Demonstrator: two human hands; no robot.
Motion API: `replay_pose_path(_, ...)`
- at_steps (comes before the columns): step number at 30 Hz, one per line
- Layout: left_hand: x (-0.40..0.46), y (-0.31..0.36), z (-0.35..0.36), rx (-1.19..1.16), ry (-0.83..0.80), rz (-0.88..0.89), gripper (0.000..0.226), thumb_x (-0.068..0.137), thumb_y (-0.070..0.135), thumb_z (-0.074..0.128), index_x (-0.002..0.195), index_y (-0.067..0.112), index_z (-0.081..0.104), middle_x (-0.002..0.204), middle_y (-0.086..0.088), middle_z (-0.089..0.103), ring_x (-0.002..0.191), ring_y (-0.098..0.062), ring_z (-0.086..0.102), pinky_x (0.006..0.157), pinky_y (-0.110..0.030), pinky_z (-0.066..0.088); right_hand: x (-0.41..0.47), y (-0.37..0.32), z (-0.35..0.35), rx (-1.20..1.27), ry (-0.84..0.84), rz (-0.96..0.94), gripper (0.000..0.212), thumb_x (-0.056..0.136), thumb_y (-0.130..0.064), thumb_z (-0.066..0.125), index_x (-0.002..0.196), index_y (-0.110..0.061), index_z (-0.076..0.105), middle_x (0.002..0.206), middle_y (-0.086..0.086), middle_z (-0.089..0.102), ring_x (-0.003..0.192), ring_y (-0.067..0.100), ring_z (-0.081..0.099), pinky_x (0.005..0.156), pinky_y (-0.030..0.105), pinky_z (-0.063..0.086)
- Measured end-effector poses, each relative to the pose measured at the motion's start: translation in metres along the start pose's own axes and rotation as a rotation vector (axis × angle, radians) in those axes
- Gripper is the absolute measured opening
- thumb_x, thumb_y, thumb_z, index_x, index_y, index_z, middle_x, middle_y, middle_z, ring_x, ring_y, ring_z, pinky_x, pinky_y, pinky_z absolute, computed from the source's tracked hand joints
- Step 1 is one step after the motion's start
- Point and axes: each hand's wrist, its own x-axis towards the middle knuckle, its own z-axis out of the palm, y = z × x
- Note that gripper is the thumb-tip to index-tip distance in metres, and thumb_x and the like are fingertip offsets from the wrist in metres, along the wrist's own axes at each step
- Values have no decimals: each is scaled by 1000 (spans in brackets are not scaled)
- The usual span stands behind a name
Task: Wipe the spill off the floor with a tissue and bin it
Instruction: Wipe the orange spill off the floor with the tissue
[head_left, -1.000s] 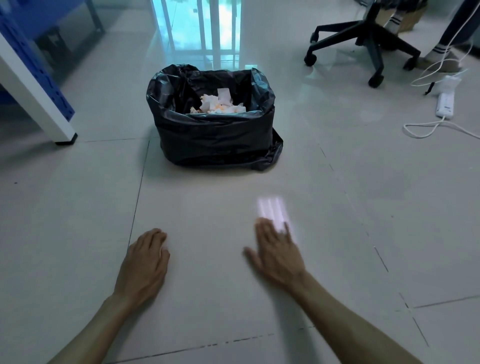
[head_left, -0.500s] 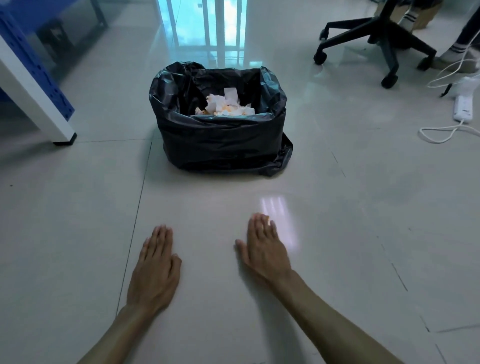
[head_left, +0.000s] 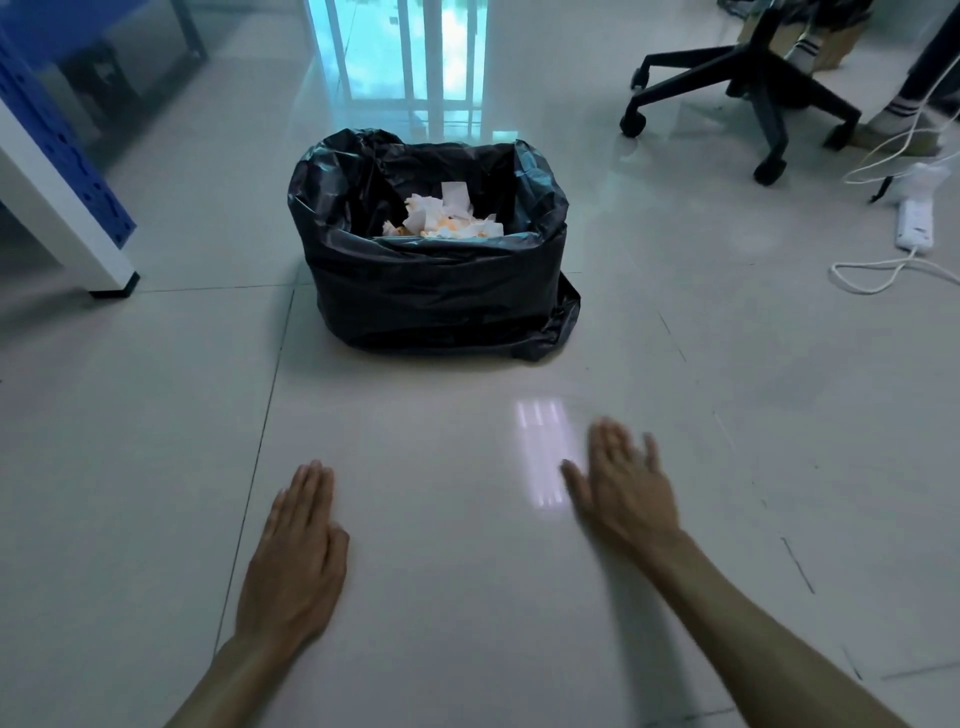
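A bin lined with a black bag (head_left: 436, 291) stands on the pale tiled floor ahead of me. Crumpled white tissues with orange stains (head_left: 441, 221) lie inside it. My left hand (head_left: 296, 561) rests flat on the floor, palm down, fingers together, holding nothing. My right hand (head_left: 623, 488) hovers or rests flat to the right, fingers slightly spread, blurred, also holding nothing. No tissue is in either hand. I see no spill on the tiles between my hands and the bin, only a bright reflection (head_left: 543, 452).
A white and blue table leg (head_left: 78, 228) stands at the left. At the back right are a black office chair base (head_left: 748, 88), a person's socked feet (head_left: 898, 114), and a white power strip (head_left: 917, 223) with cables on the floor.
My right hand has slid to the right, away from my left hand. The left hand has stayed flat on the floor. The view has shifted slightly.
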Motion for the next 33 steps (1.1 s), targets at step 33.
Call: replay_pose_path(33, 5, 1, 4, 8, 42, -64, 71, 89, 37, 10, 152, 8, 1, 163, -3, 0, 150, -7, -11, 124, -36, -3, 53, -22, -8, 186, -31, 175, 64, 104, -39, 20, 151, 4, 15, 159, 23, 16, 149, 31, 12, 123, 45, 8)
